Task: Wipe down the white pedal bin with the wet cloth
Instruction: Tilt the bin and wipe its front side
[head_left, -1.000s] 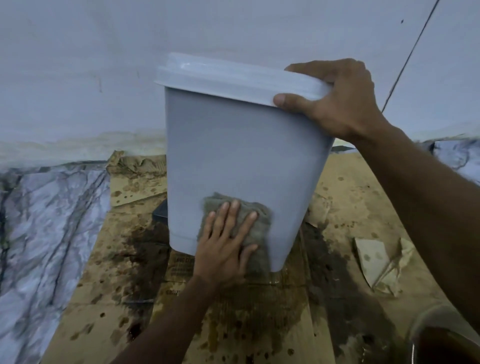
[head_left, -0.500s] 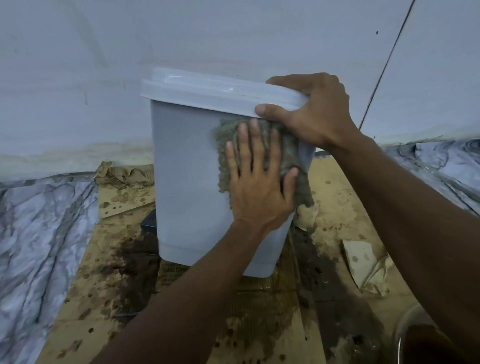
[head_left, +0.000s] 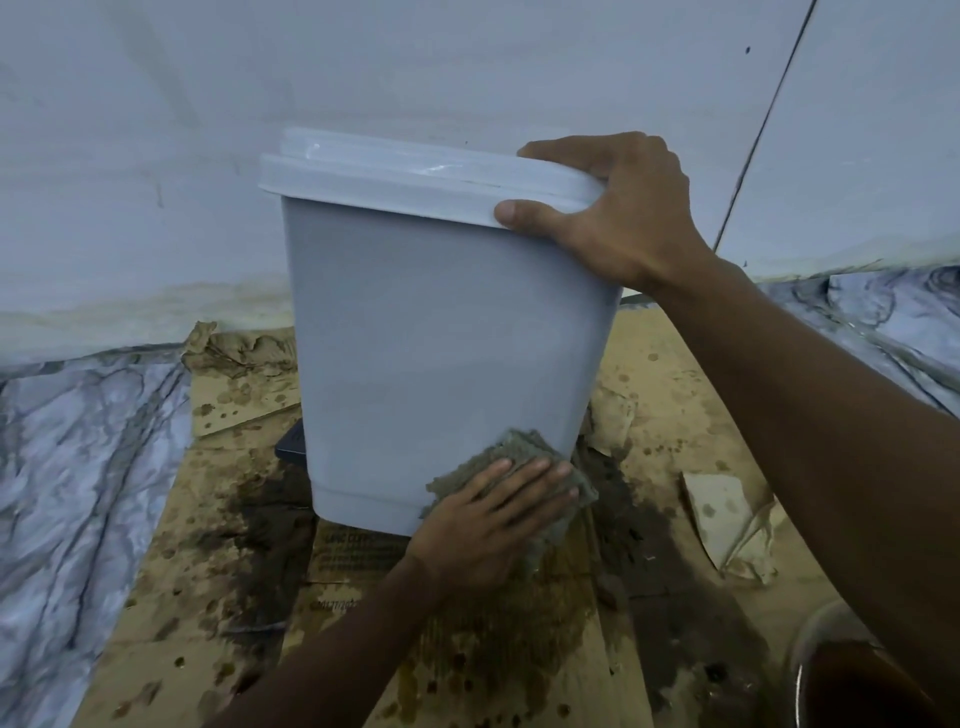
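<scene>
The left hand (head_left: 483, 525) and wet cloth (head_left: 511, 449) have slid from just under the lid (head_left: 415, 182) down to the lower right corner of the white pedal bin (head_left: 431, 338). Its fingers (head_left: 524, 478) are lying straight and slightly spread, pressing the cloth flat. The right hand (head_left: 623, 218) is gripping the lid's right corner, fingers curled over it. The bin is standing on soaked, stained cardboard (head_left: 519, 649). A stroke running past the bin's base would likely be dragging the cloth through that grime and smearing it back.

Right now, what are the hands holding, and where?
The right hand grips the white pedal bin by its top right corner. The left hand only presses the wet cloth flat against it.
</scene>
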